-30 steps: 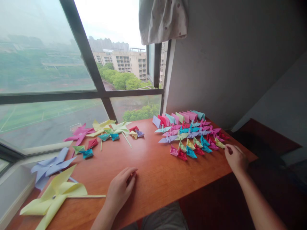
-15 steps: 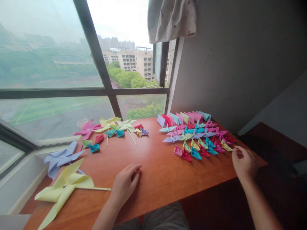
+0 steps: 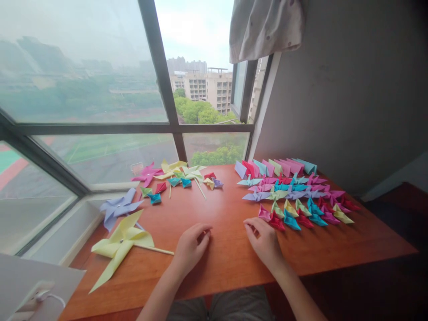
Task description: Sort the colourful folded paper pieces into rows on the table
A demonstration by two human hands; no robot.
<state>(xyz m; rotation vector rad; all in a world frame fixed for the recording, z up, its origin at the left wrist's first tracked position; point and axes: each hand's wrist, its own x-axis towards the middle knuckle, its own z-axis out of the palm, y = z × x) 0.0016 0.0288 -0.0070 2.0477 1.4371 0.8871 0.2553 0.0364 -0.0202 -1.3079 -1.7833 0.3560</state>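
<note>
My left hand rests on the wooden table, loosely curved, thumb and forefinger a little apart, nothing in it. Facing it, my right hand lies half curled, also with nothing visible in its fingers. Just beyond the right hand are a pink paper boat and a red paper boat, at the left end of rows of small folded boats. Behind those stand rows of paper cranes and a back row of folded paper planes. A yellow pinwheel lies left of my left hand, its stick pointing toward it.
A lilac pinwheel, a magenta pinwheel and pale ones lie along the window side. Among them sit several small boats. Windows border the table's back and left; a grey wall rises at right.
My right hand has moved left, from beside the yellow boat at the row's right end to near the pink boat at its left end. The view has turned left; the left hand stays put.
</note>
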